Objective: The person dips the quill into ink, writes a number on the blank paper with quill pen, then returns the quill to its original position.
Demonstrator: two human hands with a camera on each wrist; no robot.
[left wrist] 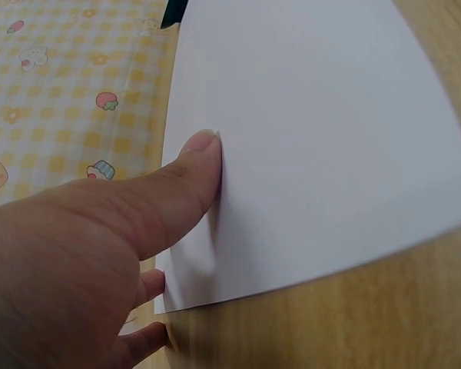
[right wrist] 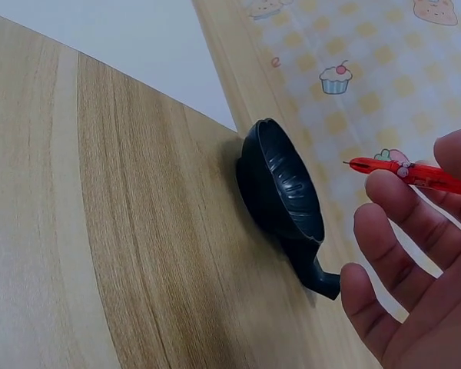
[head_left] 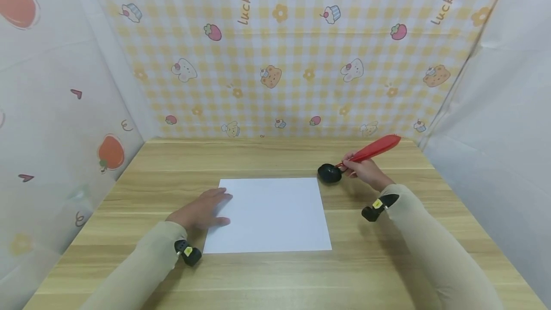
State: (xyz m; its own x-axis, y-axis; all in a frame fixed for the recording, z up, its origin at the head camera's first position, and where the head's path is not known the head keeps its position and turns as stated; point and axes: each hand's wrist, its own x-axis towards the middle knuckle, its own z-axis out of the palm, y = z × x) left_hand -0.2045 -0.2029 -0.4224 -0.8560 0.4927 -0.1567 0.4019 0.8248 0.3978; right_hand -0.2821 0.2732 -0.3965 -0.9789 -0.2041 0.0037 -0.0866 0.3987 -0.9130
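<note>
Between the thumb and fingers of the right hand I've got a red pen pinched, fine tip towards the black fluted cup next to the grip, broad end sticking out behind. Looks light and stiff, maybe slick; tip's probably fragile, so I'd hold it just behind that. Left of that grip, the left hand rests splayed on the edge of the white paper, grasping nothing. Thin stuff, likely creases easily. Wood-grain table underneath, yellow-checked cloth beyond both hands.
</note>
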